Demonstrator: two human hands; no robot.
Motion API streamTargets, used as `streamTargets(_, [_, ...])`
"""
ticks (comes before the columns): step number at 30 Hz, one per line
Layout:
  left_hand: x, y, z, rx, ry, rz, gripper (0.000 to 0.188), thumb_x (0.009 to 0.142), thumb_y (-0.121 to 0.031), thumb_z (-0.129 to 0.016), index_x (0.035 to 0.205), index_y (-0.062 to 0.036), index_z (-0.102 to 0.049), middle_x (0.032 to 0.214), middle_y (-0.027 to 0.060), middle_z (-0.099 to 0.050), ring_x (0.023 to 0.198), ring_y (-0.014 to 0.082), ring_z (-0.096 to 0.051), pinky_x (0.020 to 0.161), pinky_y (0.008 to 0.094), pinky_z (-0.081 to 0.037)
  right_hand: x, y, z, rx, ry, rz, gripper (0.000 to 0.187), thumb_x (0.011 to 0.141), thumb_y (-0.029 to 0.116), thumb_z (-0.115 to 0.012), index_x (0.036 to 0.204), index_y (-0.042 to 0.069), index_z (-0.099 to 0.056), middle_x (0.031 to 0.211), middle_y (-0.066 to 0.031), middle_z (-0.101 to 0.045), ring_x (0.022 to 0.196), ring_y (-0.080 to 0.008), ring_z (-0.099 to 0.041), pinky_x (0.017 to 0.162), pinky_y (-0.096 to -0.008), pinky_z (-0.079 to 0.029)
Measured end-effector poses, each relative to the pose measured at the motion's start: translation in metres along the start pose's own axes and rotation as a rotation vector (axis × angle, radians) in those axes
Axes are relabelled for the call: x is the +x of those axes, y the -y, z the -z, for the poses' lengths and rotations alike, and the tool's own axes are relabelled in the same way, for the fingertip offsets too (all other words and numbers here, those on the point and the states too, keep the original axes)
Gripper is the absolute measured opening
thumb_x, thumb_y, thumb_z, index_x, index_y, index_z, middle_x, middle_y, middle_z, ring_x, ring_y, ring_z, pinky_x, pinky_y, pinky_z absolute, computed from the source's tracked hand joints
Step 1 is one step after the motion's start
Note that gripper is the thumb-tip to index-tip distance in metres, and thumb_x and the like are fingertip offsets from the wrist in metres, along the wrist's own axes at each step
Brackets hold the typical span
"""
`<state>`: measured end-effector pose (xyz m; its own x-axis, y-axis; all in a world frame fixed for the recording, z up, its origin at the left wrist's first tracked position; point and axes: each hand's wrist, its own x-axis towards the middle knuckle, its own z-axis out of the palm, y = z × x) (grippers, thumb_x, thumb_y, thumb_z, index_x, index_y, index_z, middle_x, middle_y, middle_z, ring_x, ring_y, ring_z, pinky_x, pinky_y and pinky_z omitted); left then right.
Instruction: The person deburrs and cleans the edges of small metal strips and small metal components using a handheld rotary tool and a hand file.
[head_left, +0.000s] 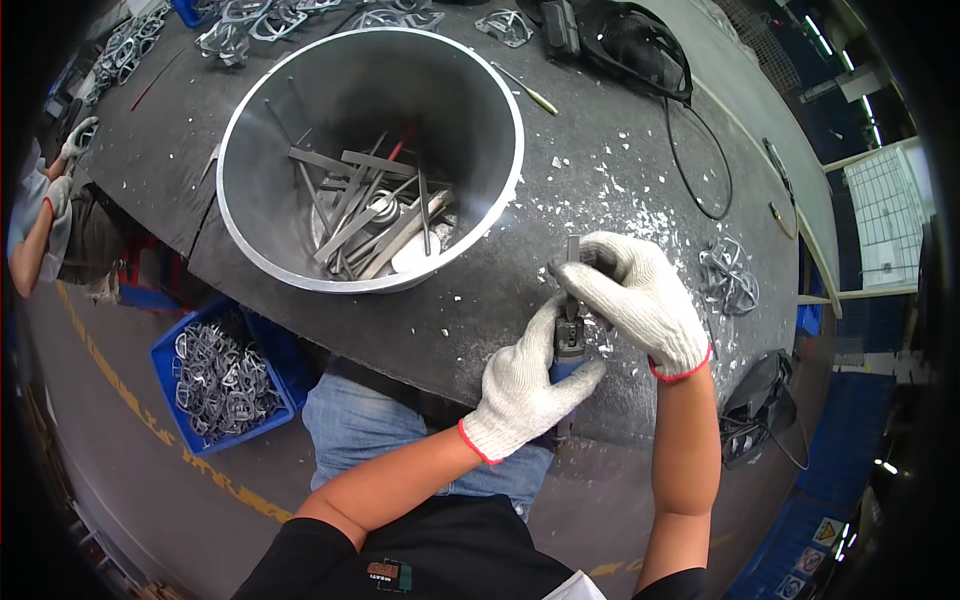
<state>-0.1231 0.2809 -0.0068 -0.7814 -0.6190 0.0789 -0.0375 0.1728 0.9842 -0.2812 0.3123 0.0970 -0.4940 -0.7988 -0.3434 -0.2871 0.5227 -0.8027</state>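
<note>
My left hand, in a white knit glove with a red cuff, is wrapped round a dark power tool with a blue body, held at the bench edge. At the tool's upper end, my right hand, gloved alike, has thumb and fingers closed on a flat metal file-like blade. Whether the blade is fixed in the tool's head cannot be seen. Left of my hands stands a large round metal drum, with several flat files and metal bars lying loose inside.
White flakes litter the dark bench. A grey casting and a screwdriver lie there, with a black fan and cable behind. Below left, a blue crate holds many castings. At far left, another person's gloved hands show.
</note>
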Motion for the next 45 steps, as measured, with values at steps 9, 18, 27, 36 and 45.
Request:
streamTargets(9, [-0.001,-0.001,0.001,0.000,0.006,-0.021,0.080,0.084,-0.033,-0.081,0.148,-0.0025,-0.043,0.108,0.0206,-0.074,0.090,0.0385,-0.075,0.076,0.0450,-0.060,-0.006,-0.005,0.001,0.145,-0.028,-0.056,0.025,0.093,0.020,-0.074,0.105,-0.002,-0.071,0.082,-0.0048,-0.069,0.073,-0.0068,-0.060,0.066,-0.0271,-0.051])
streamTargets(18, [0.000,-0.009,0.003,-0.003,0.096,0.140,0.075,0.084,-0.027,-0.085,0.144,-0.0011,-0.048,0.096,0.0082,-0.076,0.087,0.0207,-0.076,0.080,0.0334,-0.058,-0.049,-0.075,0.013,-0.875,-0.178,0.299,0.034,0.085,0.012,-0.071,0.118,0.012,-0.063,0.091,-0.0112,-0.064,0.088,-0.0328,-0.067,0.077,-0.0442,-0.055])
streamTargets(27, [-0.001,-0.014,0.002,-0.042,0.084,0.204,0.077,0.084,-0.027,-0.085,0.144,0.0026,-0.047,0.098,0.0096,-0.076,0.087,0.0199,-0.076,0.083,0.0336,-0.057,-0.042,-0.071,0.017,-0.891,-0.204,0.289,0.033,0.084,0.005,-0.066,0.117,0.008,-0.064,0.096,-0.0137,-0.069,0.088,-0.0327,-0.069,0.078,-0.0421,-0.057])
streamTargets(36, [-0.003,-0.001,0.000,-0.001,0.021,0.095,0.077,0.082,-0.027,-0.083,0.145,0.0004,-0.047,0.106,0.0170,-0.076,0.096,0.0324,-0.076,0.082,0.0397,-0.059,-0.073,-0.017,0.011,0.514,-0.227,0.094,0.017,0.096,-0.005,-0.053,0.112,-0.005,-0.060,0.101,-0.0153,-0.070,0.082,-0.0186,-0.073,0.066,-0.0280,-0.061])
streamTargets(45, [-0.002,-0.003,0.002,-0.028,0.021,0.020,0.076,0.081,-0.026,-0.082,0.145,-0.0062,-0.046,0.105,0.0195,-0.074,0.095,0.0374,-0.074,0.080,0.0432,-0.060,-0.051,-0.031,0.001,0.499,-0.176,0.089,0.015,0.091,0.008,-0.058,0.102,-0.001,-0.057,0.094,-0.0140,-0.068,0.076,-0.0186,-0.068,0.064,-0.0296,-0.057])
